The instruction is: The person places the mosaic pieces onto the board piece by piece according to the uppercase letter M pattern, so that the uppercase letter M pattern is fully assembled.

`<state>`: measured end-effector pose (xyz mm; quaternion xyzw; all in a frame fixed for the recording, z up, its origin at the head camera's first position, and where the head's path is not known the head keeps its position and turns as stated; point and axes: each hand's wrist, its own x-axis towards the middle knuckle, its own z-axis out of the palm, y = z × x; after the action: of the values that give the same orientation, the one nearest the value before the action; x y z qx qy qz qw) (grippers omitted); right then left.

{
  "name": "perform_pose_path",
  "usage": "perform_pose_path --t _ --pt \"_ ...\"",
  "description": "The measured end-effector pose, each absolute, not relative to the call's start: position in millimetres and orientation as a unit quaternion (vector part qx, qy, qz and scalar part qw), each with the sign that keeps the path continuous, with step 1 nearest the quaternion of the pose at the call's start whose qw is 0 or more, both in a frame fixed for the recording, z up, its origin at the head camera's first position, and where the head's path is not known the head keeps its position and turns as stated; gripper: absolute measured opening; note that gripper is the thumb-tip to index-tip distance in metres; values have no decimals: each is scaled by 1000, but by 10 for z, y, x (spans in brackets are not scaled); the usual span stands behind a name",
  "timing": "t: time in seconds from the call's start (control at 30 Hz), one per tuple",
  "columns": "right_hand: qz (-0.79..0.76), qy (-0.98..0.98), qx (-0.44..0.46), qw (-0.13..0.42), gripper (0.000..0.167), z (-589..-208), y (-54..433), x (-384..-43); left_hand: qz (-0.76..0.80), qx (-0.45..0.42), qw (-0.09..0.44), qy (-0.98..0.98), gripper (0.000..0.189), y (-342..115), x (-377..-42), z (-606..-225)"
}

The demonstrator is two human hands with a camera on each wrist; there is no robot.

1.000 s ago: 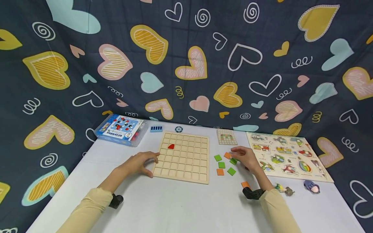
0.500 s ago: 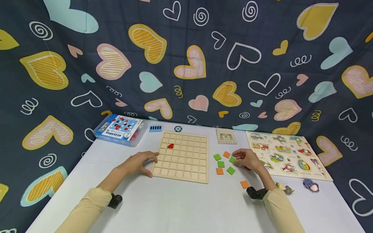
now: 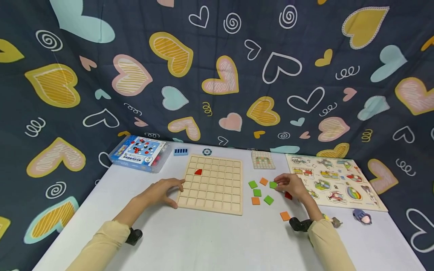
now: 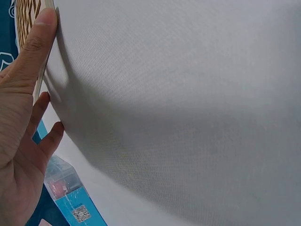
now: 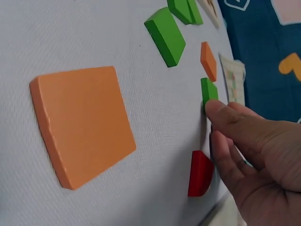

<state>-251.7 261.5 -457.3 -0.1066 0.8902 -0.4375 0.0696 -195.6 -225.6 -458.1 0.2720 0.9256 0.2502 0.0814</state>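
At the left edge of a wooden grid board (image 3: 213, 192), my left hand (image 3: 161, 191) rests with thumb and fingers spread along the rim; in the left wrist view the thumb (image 4: 40, 40) lies against that edge. One red quarter-round piece (image 3: 198, 172) sits in a cell of the board. My right hand (image 3: 292, 185) pinches a green square tile (image 3: 273, 184) between thumb and fingers, seen in the right wrist view as a green tile (image 5: 208, 89) at the thumb tip. Under this hand lies another red curved piece (image 5: 200, 174).
Loose green tiles (image 3: 257, 192) and orange tiles (image 3: 285, 216) lie between board and right hand. Behind them is a small pattern card (image 3: 263, 165). A picture puzzle board (image 3: 335, 180) and small figures (image 3: 362, 216) are at right. A plastic-cased kit box (image 3: 139, 154) stands back left.
My right hand has shifted slightly right, and the green tile at its fingertips has moved a little with it. The red piece beneath has come into view. My left hand stays at the board.
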Motion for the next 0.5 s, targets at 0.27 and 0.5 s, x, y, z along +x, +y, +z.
perform_pose_path --t 0.27,0.5 --pt "-426 898 -109 25 22 -4642 2631 -2509 248 285 72 923 45 -2242 -1944 -4575" --pt "-432 896 -102 -18 24 -4635 2549 -2477 251 278 74 924 46 -2234 -1946 -4579"
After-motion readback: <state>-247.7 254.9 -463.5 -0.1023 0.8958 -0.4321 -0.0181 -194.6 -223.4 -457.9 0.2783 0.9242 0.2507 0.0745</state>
